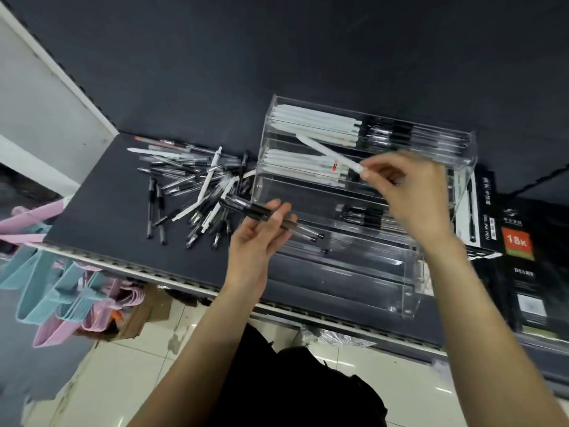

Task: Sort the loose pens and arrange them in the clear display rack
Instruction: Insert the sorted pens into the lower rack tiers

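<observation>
Our right hand (409,192) pinches the end of a slim white plastic pen (326,152) between fingertips and thumb, the pen slanting up toward ten o'clock above the second tier of the clear acrylic stepped display rack (409,306); our left hand (261,238), palm up with fingers loosely curled, cradles a small bundle of clear-barrelled pens with black grips (274,215), lying just at the rack's left wall.

We judge the step in hand to be laying the white pen with its kind; to do it well we should level the pen so it runs parallel to the row of white pens (308,166) already in that tier, point it the same way as they do, and lower it flat rather than drop it, so the neat row is not knocked askew; the bundle in our left hand belongs, we think, with the black-gripped pens lower in the rack, not here.

At nine o'clock from the left hand the heap of loose black and white pens (191,192) lies tangled on the dark grey shelf board (101,192), well short of sorted.

The rack's transparency makes the tier edges hard to read; we cannot count the pens in the left hand, and motion blurs the right fingers; a black printed gel-pen box (480,208) at three o'clock is partly hidden behind the rack.
</observation>
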